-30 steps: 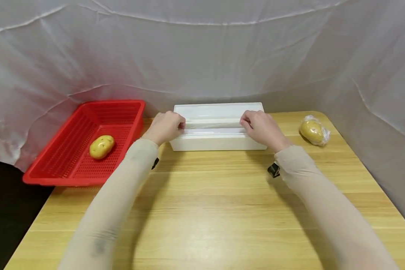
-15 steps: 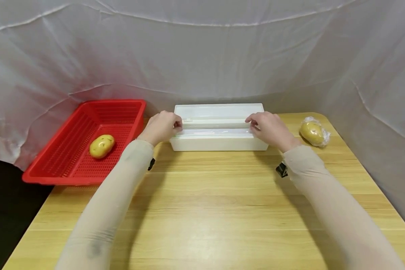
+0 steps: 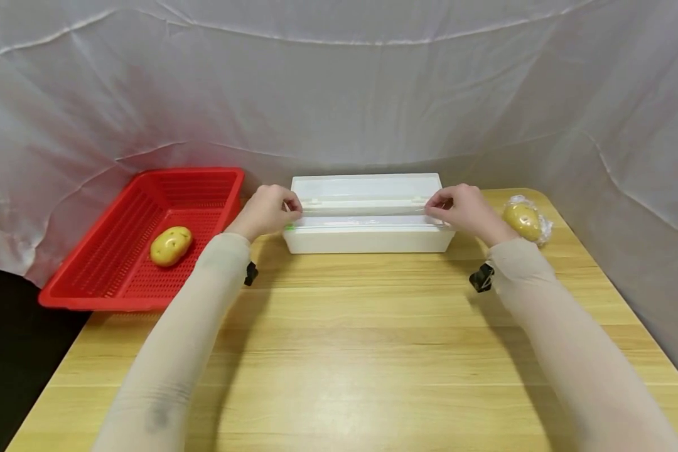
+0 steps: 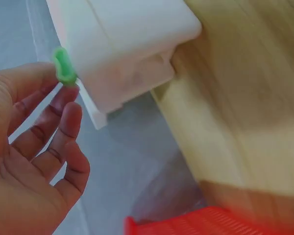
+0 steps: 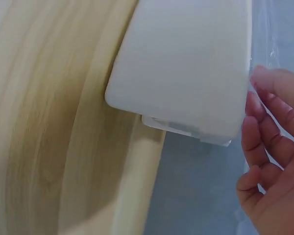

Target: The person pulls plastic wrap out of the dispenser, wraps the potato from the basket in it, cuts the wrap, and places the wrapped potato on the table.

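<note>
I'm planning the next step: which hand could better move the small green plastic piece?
The left hand, I'd judge: its fingertips are close by the small green plastic piece, at the left end of the long white plastic box; the right hand is at the opposite end.

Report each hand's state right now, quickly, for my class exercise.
Left hand: at the green clip; pinching or not cannot be told.
Right hand: at the white box; pinching or not cannot be told.

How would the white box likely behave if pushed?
The white box would probably slide rather than roll, being straight-sided. It seems unlikely to tip endways, sitting low and long on the table. Its unbent walls look stiff.
</note>
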A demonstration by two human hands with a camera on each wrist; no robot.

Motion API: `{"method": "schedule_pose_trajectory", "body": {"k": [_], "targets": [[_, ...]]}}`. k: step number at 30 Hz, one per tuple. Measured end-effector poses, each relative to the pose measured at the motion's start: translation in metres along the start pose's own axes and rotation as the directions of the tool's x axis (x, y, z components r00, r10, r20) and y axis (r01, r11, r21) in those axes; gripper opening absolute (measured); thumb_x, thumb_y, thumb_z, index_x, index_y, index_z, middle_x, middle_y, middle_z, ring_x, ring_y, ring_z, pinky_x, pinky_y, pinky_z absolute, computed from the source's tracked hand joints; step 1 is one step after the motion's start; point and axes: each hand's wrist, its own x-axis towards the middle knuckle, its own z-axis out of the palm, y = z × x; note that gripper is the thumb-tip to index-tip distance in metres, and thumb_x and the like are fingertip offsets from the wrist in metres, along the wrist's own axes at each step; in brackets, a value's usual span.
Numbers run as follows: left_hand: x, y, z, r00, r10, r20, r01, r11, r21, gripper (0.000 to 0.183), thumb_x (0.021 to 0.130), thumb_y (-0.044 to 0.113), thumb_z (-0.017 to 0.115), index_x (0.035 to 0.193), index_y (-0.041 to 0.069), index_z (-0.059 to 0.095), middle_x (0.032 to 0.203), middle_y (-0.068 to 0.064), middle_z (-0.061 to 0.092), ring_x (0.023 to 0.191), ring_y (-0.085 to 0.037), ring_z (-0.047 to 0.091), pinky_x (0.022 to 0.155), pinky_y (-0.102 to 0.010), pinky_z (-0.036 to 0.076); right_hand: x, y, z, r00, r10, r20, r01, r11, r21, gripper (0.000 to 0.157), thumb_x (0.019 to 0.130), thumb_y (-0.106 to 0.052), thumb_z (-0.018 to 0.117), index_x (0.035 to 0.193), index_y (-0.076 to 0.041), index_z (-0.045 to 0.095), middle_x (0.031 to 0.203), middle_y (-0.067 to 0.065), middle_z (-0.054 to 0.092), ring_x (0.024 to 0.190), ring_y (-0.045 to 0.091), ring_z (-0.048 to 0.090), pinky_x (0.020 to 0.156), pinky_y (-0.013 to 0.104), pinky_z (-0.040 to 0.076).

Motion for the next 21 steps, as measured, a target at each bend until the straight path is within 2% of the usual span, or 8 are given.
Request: {"method": "schedule_pose_trajectory", "body": {"k": [3,7,13,21], "targets": [[0.000,-0.008,0.002,0.999,-0.041,0.009,0.042,0.993,-0.107,0.006,0.098,0.019,0.078,0.096,0.014,0.080,0.095,-0.006,0.074,0.089,-0.025,0.061,0.079,-0.036,0.051,-0.002,0.006,-0.002,0.999,0.039,0.017,-0.041,0.995,0.092,0.027,0.104,-0.031,0.072,0.112,-0.006,0.080,0.103,0.014,0.076,0.085,0.024,0.057,0.070,0.028,0.047],[0.000,-0.014,0.004,0.999,-0.053,0.001,0.052,0.982,-0.181,0.005,0.098,0.020,0.079,0.095,0.016,0.082,0.092,-0.004,0.075,0.089,-0.025,0.060,0.079,-0.035,0.048,-0.005,0.012,-0.003,0.996,0.072,0.046,-0.078,0.985,0.154,0.033,0.106,-0.035,0.069,0.118,-0.006,0.079,0.109,0.016,0.076,0.086,0.023,0.055,0.068,0.027,0.046],[0.003,-0.015,0.003,0.999,-0.047,-0.024,0.041,0.975,-0.218,0.005,0.098,0.018,0.079,0.096,0.015,0.083,0.093,-0.005,0.078,0.089,-0.024,0.061,0.079,-0.034,0.048,-0.005,0.014,-0.006,0.995,0.084,0.053,-0.093,0.979,0.183,0.035,0.106,-0.036,0.070,0.120,-0.006,0.079,0.115,0.016,0.077,0.091,0.023,0.057,0.071,0.027,0.047],[0.004,-0.011,-0.004,0.999,-0.037,-0.034,0.028,0.972,-0.233,0.007,0.098,0.019,0.079,0.099,0.015,0.084,0.095,-0.006,0.079,0.092,-0.028,0.062,0.079,-0.035,0.049,-0.005,0.008,-0.012,0.996,0.081,0.045,-0.089,0.977,0.195,0.035,0.104,-0.038,0.071,0.119,-0.007,0.079,0.113,0.016,0.077,0.091,0.022,0.059,0.074,0.027,0.048]]}}
